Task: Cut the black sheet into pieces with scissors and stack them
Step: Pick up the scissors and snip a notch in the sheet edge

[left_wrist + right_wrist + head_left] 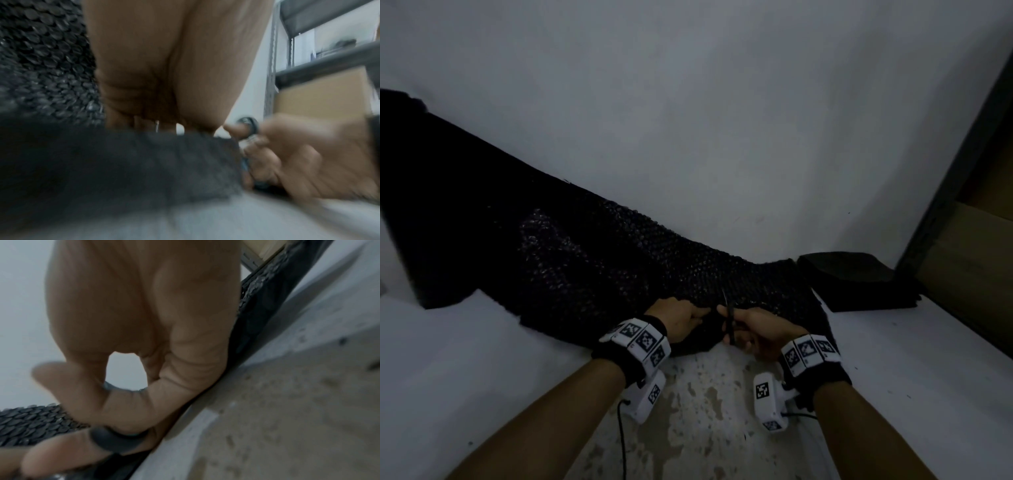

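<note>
1. Seen from the head camera, the black sheet (571,253) lies straight ahead of both hands, its long axis running from far left down to near right across the white bench (914,356). The scissors (730,320) sit at the sheet's near edge, blades pointing away into it, roughly across that axis. The right hand (760,332) is curled through the handles; the left hand (681,320) rests just left of the blades, fingers on the sheet edge, how tightly closed I cannot tell. Both hands are about equally near the sheet. A stack of cut pieces (859,281) lies right of the sheet, so I judge the right hand nearer for stacking. Behind the sheet rises a plain pale wall (705,102); the near bench surface is worn and blotched.

2. From the left wrist camera, blurred, the left hand's fingers (141,104) bend down onto the sheet's bubbled surface, with the right hand on the scissor handles just right of the sheet edge. Beyond the sheet stands a metal shelf (320,69) holding a cardboard box (320,95).

3. From the right wrist camera, the thumb and fingers pass through dark handle loops (115,443), with the sheet lying behind them.
</note>
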The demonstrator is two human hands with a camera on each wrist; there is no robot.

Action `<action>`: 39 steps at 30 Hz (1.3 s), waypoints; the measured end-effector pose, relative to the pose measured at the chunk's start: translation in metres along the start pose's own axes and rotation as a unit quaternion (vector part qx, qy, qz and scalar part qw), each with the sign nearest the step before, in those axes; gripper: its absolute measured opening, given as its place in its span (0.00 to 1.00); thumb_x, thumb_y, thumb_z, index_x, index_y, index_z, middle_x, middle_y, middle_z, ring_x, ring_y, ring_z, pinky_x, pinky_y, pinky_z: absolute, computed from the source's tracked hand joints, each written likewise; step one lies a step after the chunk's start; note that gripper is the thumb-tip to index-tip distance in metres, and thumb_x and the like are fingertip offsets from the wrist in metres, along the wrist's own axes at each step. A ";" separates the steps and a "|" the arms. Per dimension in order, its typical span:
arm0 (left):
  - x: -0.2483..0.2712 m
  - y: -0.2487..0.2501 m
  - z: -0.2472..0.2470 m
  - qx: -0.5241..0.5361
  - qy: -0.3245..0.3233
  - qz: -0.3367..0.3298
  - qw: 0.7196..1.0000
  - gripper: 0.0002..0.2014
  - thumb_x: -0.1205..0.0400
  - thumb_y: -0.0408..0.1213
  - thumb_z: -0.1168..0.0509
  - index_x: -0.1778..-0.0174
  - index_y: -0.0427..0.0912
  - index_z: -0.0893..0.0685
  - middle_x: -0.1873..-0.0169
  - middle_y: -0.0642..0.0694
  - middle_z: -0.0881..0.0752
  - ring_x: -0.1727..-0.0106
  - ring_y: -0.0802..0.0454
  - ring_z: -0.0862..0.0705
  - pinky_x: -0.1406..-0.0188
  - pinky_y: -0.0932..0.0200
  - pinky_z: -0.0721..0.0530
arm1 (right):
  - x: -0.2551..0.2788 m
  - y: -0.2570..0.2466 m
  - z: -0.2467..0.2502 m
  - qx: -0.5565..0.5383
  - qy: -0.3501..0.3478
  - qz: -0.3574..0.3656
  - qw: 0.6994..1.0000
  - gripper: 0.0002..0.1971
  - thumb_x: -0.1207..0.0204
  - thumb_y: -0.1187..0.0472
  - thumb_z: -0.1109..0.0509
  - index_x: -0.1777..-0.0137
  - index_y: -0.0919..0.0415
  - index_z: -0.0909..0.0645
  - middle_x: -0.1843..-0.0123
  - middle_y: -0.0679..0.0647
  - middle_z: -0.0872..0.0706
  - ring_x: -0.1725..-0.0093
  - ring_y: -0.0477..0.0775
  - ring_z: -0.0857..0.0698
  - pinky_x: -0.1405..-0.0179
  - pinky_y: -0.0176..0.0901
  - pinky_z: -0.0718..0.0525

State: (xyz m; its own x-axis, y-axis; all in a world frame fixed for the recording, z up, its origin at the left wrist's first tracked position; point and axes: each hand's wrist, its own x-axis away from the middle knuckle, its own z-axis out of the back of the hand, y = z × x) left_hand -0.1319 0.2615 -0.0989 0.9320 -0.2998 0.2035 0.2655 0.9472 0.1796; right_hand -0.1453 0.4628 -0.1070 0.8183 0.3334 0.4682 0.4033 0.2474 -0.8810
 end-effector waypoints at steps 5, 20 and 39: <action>-0.014 -0.005 0.025 0.023 0.085 0.057 0.994 0.21 0.15 0.53 0.36 0.24 0.59 0.22 0.30 0.43 0.20 0.33 0.40 0.19 0.35 0.48 0.17 | -0.006 0.002 0.006 -0.008 -0.030 -0.019 0.999 0.22 0.27 0.41 0.24 0.58 0.63 0.19 0.68 0.59 0.15 0.79 0.45 0.30 0.83 0.34 0.30; -0.051 -0.007 0.007 -0.061 -0.030 0.000 0.998 0.31 0.14 0.61 0.42 0.15 0.63 0.41 0.15 0.48 0.37 0.19 0.41 0.32 0.22 0.49 0.30 | -0.009 0.008 0.010 -0.020 -0.031 0.020 0.999 0.15 0.23 0.47 0.24 0.59 0.60 0.14 0.67 0.58 0.13 0.80 0.43 0.29 0.84 0.32 0.31; -0.047 -0.010 0.014 -0.077 -0.042 -0.001 0.996 0.31 0.15 0.63 0.43 0.15 0.65 0.41 0.13 0.51 0.42 0.18 0.43 0.34 0.21 0.48 0.31 | -0.017 0.003 0.010 -0.011 -0.047 0.001 0.999 0.24 0.25 0.39 0.26 0.54 0.64 0.14 0.61 0.62 0.11 0.69 0.50 0.21 0.78 0.34 0.27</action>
State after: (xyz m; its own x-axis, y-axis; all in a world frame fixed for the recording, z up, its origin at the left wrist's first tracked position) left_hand -0.1817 0.2642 -0.0966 0.9087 -0.3048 0.2851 0.3091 0.9505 0.0309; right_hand -0.1625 0.4671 -0.1168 0.7775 0.4189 0.4690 0.4111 0.2259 -0.8832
